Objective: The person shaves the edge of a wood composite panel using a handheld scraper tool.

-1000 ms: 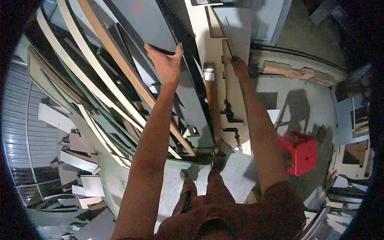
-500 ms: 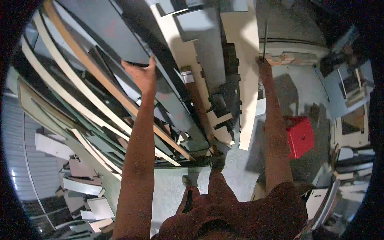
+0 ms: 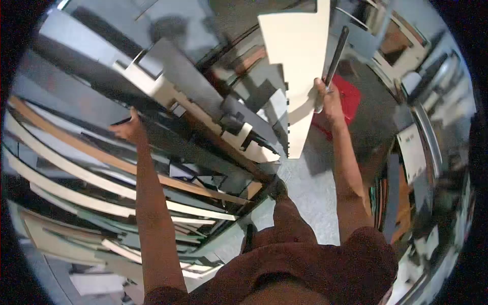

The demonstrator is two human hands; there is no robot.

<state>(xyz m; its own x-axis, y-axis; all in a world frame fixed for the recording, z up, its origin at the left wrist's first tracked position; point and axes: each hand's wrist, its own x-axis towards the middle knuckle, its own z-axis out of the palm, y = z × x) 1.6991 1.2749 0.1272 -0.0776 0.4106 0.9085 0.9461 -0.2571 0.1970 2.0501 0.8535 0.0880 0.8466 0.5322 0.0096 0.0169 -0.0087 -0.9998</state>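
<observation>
On the left, my left hand (image 3: 131, 128) grips the end of a dark grey panel (image 3: 56, 94) leaning in a row of boards, its thumb and fingers on either side. My right hand (image 3: 330, 104) is closed round a long dark bar (image 3: 337, 56) with a shiny lower part. Its fingertips are beside the right edge of a tall cream board (image 3: 302, 56) with a notched left edge; whether they touch it is unclear. Between my hands, a brown strip (image 3: 203, 134) and other grey and cream panels lean at a slant.
Long curved-looking cream strips (image 3: 76, 170) fill the lower left. A red container (image 3: 351, 96) stands on the floor behind my right hand. More boards (image 3: 414, 152) lean at the right. The grey floor (image 3: 310, 188) shows near my legs.
The view has turned to the right. The cream board now stands apart from the leaning stack, with a gap between. My right hand is nearer its edge; my left hand still grips a panel.
</observation>
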